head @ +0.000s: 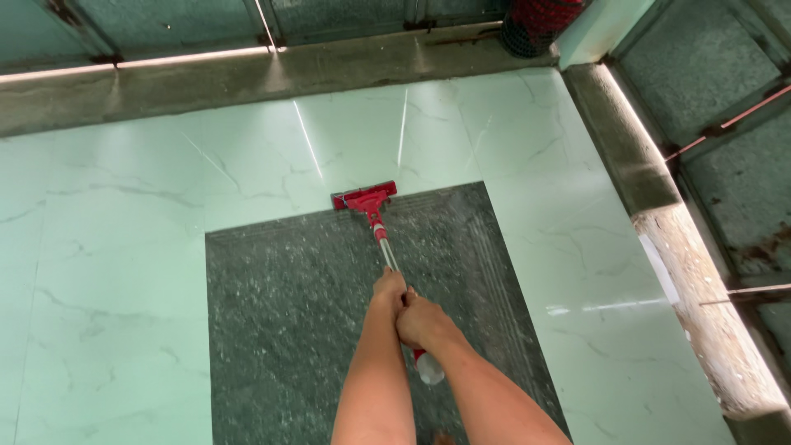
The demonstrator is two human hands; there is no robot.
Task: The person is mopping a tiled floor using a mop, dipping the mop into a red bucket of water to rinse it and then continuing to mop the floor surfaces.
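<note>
Mop [365, 198] red head at dark tile [288, 330] edge; left hand [389, 290] & right hand [422, 321] both gripping handle.

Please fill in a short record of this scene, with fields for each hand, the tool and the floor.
left hand: wrapped round the mop handle, farther from the body
right hand: wrapped round the handle just behind the left, touching it
tool: red flat mop, head on the far edge of the dark slab
floor: pale marbled tiles around a dark speckled slab
edge: concrete kerb along the far side
</note>
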